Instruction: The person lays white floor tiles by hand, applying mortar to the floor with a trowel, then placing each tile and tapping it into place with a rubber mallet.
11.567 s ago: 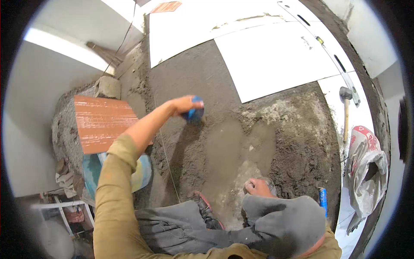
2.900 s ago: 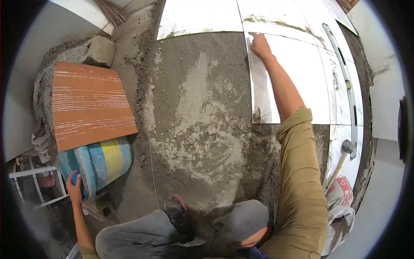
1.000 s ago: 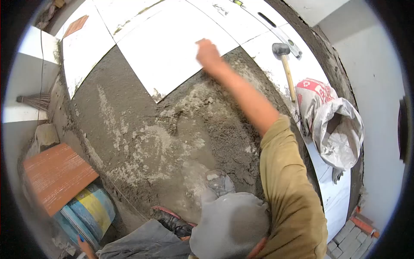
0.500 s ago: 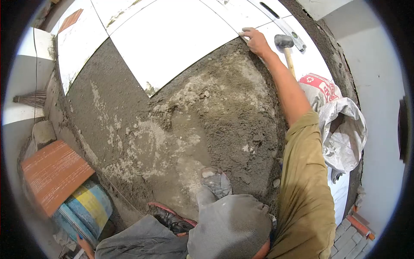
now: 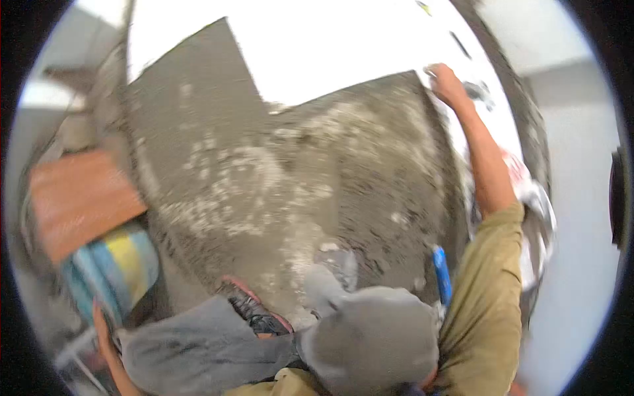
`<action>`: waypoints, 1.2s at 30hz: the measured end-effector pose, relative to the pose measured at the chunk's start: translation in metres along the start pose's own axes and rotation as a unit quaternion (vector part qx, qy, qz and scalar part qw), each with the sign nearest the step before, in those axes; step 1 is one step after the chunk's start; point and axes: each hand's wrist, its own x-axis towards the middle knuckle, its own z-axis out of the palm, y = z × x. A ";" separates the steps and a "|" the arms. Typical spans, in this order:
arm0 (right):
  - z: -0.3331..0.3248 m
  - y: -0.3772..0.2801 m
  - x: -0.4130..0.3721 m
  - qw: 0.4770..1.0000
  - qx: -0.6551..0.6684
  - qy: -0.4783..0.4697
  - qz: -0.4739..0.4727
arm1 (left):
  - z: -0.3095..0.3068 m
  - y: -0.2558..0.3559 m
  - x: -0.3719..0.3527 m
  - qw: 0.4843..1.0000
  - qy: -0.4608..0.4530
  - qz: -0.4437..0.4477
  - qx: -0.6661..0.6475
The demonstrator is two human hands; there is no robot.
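Note:
My right hand is at the corner of a large white tile, fingers bent and smeared by motion at its edge. Just right of it, partly behind the forearm, a rubber mallet lies on white tiles. At lower left my left hand reaches up to a blue and yellow striped bucket, its visible fingers stretched out against the side. A reddish-brown tile lies across the bucket's top. Grey mortar spreads over the floor between my hands.
A blue handle stands beside my right sleeve. Behind that arm is a white sack with red print. A dark slot of a level shows on the far tiles. My shoe is on the mortar bed. A wall rises at right.
The view has swung, shifting the tiles and right hand right and upward in the picture. My left hand has moved up along the bucket. The blue handle has come into view beside my sleeve.

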 end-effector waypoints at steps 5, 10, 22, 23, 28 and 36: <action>-0.126 -0.045 -0.141 0.965 0.212 -0.022 0.156 | 0.010 0.018 0.047 0.998 0.005 -0.007 0.065; -0.139 -0.085 -0.328 0.955 0.115 -0.230 0.146 | 0.008 0.023 0.056 0.995 0.016 -0.010 0.099; -0.149 -0.178 -0.414 0.939 0.124 -0.172 0.271 | 0.046 -0.029 0.052 0.999 -0.039 0.038 -0.006; -0.168 -0.186 -0.421 0.925 0.103 -0.188 0.314 | 0.048 -0.026 0.048 0.998 -0.043 0.037 -0.010; -0.208 -0.186 -0.446 0.935 -0.046 -0.200 0.289 | 0.046 0.004 0.047 0.995 -0.081 0.018 -0.051; -0.158 -0.288 -0.248 0.895 0.311 -0.219 0.235 | 0.031 0.028 0.030 0.980 -0.129 0.017 -0.151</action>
